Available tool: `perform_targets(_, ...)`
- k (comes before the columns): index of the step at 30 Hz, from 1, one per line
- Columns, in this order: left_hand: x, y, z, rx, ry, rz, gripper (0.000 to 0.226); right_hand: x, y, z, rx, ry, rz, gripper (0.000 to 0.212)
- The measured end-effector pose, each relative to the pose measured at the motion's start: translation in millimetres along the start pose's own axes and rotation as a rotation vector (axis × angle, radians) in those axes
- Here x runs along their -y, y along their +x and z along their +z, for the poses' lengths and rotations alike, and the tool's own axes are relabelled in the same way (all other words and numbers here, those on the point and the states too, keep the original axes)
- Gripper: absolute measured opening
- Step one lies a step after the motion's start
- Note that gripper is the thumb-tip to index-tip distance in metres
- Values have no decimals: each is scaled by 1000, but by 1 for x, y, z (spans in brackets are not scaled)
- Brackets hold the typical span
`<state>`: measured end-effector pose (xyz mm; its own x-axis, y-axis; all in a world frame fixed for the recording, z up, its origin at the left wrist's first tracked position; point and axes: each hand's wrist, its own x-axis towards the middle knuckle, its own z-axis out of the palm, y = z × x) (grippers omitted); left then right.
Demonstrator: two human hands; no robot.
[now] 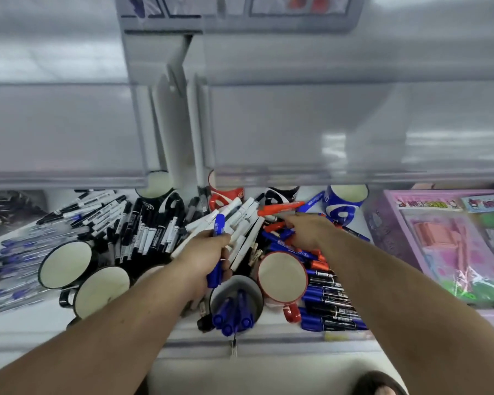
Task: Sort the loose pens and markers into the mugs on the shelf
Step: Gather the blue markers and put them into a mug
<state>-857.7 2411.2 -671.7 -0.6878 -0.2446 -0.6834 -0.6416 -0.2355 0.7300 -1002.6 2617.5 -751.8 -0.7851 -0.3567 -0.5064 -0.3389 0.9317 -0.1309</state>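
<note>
Two bare hands work over a white shelf (pixel 268 342) crowded with loose markers and enamel-look mugs. The left hand (pixel 204 256) has its fingers curled round a blue capped marker (pixel 218 252), held nearly upright with its lower end just above a grey mug already holding several blue markers (pixel 236 305). The right hand (pixel 305 230) reaches forward into the heap, fingertips pinching the near end of a red-orange marker (pixel 280 208) whose long axis runs left to right, lifted slightly above the white markers (pixel 240 226) beneath it.

By the look of it the next move turns on that grey mug: it sits directly below and toward the person from the left hand, closer to it than to the right, so a short drop along the marker's own axis should seat the blue one. The red-orange marker seemingly belongs in the red-rimmed mug with a cream interior (pixel 283 276), which lies near the right wrist, toward the person; the marker would need tipping from flat to upright first.

Black-capped markers (pixel 143 229) spread leftward beside black-rimmed mugs (pixel 66 265), and a row of blue markers (pixel 330 306) lies right of the red-rimmed mug. A pink boxed toy set (pixel 451 243) stands at far right.
</note>
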Motion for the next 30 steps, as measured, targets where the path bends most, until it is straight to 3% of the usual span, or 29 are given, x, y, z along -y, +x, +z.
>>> perform_targets(2,1,-3,2,12,1,-1,11,-1,-3,6,21,-78,8,67)
perform_targets(6,-1,-5,1,53,45,30,8,-2,-2,21,-107,-29,-57,48)
perform_targets(10,-4,-5,-4,87,41,92,7,-4,-14,6,-347,251,-21,25)
perform_targets(13,-9,-6,-4,156,-19,143,7,0,-46,-31,-564,892,17,24)
perform_targets(16,-16,-13,2,253,-103,142,16,14,-91,-63,-270,1480,-117,12)
perform_targets(19,-21,-26,9,475,-148,57,28,30,-123,-68,-18,1636,-205,14)
perform_targets(21,-20,-37,15,598,-150,25,30,37,-133,-64,61,1659,-242,18)
perform_targets(24,-15,-47,20,657,-155,22,33,39,-140,-56,121,1640,-298,28)
perform_targets(27,-9,-49,18,684,-111,35,41,41,-143,-49,109,1573,-294,42)
perform_targets(30,-4,-51,15,654,-59,56,40,51,-144,-44,32,1432,-257,35)
